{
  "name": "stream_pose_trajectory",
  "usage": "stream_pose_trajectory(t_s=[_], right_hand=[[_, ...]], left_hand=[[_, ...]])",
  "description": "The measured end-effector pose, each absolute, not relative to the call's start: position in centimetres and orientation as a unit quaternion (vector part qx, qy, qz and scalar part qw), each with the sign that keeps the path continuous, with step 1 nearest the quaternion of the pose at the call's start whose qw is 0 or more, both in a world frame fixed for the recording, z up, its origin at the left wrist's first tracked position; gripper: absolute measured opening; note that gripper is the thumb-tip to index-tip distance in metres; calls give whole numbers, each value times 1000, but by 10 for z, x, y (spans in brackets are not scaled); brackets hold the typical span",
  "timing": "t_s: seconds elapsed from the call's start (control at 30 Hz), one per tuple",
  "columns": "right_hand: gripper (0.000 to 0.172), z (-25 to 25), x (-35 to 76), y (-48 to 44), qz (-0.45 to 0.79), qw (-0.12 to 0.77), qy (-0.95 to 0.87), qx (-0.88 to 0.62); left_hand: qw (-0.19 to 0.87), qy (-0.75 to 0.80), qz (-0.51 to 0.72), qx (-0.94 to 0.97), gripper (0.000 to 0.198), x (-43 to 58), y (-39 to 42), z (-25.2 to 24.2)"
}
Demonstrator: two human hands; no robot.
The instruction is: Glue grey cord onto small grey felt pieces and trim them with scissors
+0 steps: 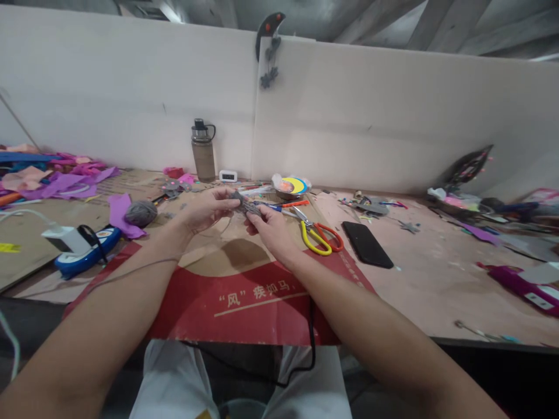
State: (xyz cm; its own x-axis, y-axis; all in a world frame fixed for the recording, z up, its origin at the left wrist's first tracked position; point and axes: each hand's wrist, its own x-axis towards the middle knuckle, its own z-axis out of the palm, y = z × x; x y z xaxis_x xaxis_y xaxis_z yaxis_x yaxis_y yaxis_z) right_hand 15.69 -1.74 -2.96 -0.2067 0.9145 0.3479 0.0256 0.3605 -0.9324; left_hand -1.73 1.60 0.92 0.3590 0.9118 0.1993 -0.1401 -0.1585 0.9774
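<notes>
A small grey yarn piece (245,203) is held up between both hands over the red and brown board (262,314). My left hand (209,210) pinches its left end, and the fingers of my right hand (267,226) close on its right end. A strand of grey yarn lies across my left forearm. The ball of grey yarn (141,213) rests on the table to the left, beside purple felt (121,215). Right of my right hand lie scissors (318,234) with yellow and red handles.
A black phone (367,244) lies right of the scissors. Behind the hands stand a bottle (203,152), a small clock (228,176) and a bowl (292,186). A blue power strip (87,253) is at left, a magenta tool (524,285) at far right.
</notes>
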Motion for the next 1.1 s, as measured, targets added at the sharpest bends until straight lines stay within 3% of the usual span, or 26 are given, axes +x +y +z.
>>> stream_pose_trajectory(t_s=[0.2,0.3,0.37,0.47,0.63,0.77,0.93,1.0,1.1], right_hand=[[18,-27,163,-15,486,442,-671,-344],[23,-19,163,-26,524,292,-758,-258],[20,-16,163,-34,533,171,-803,-204],[24,-14,166,-39,466,107,-858,-185],[56,-12,174,-35,323,140,-909,-222],[39,-14,174,-30,298,168,-905,-253],[18,-24,168,-21,361,349,-719,-480],[12,-26,167,-17,383,410,-658,-502],[8,-29,169,-11,391,432,-643,-497]], left_hand=[[516,406,545,522,14,-32,32,5],[536,397,589,456,4,-40,38,6],[552,395,601,422,10,-43,41,7],[559,406,596,410,20,-44,41,7],[551,428,562,443,12,-38,37,5],[539,442,523,490,2,-31,33,1],[497,450,453,588,11,-13,25,-12],[491,446,422,618,15,-4,20,-17],[497,423,378,657,22,5,14,-22]])
